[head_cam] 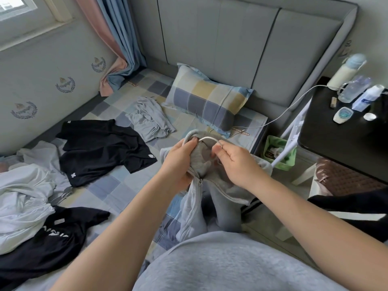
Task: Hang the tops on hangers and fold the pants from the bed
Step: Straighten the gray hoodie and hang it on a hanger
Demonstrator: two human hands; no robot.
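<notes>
- Grey fleece: the zip hoodie is held in the air over the near side of the bed. Both hands hold it up at the neck, and its body and open zip droop toward the person's lap.
- Left hand: the fingers are curled round a bunch of hood and collar with the thumb on top. It appears to carry most of the garment's weight.
- Right hand: thumb and forefinger pinch the white hanger hook, which arches out of the neck opening between the two hands. The rest of the hanger is hidden in the cloth.
- Step in hand, as judged: seating the hanger inside the hoodie. To do it well, the right hand holds the hook centred at the neck while the left hand works the collar over each hanger arm in turn. Both shoulder seams should then sit square, with the hood falling behind the hook and not over it.
- Risk, as judged: the heavy hood may drag the garment to one side. Closing the zip part-way would steady it.
- Not yet handled, spread on the bed: a black T-shirt, a second black top with white lettering, a pale grey garment beside the checked pillow, and white clothing at the left edge.
</notes>
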